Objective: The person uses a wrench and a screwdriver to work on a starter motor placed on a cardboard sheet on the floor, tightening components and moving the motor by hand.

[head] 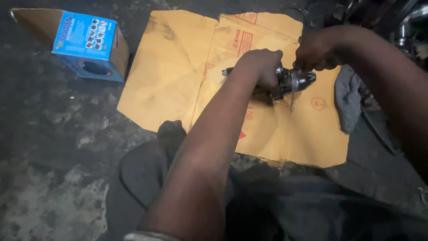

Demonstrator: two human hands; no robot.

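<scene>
Nearest the camera a foot in a dark sandal [147, 172] rests on the stained floor [53, 134], its toes at the near edge of a flattened sheet of cardboard [174, 76]. Beyond it, over the middle of the cardboard, the left hand [261, 69] is closed around the body of a metal part [294, 81], a shiny, roughly cylindrical piece with a dark stub showing past the knuckles. The right hand [314, 51] is closed at the part's upper end, fingers bunched as if pinching or twisting something small there; what it grips is hidden.

The step in hand looks like working a fitting at that end while the left hand steadies the body. The next move likely calls for a firm, unmoving left grip and a controlled turn or pull from the right, held low over the cardboard so any loose piece lands on it.

Right of the cardboard lies a grey rag [350, 100]. Far left stands an open blue box [89, 44].
</scene>
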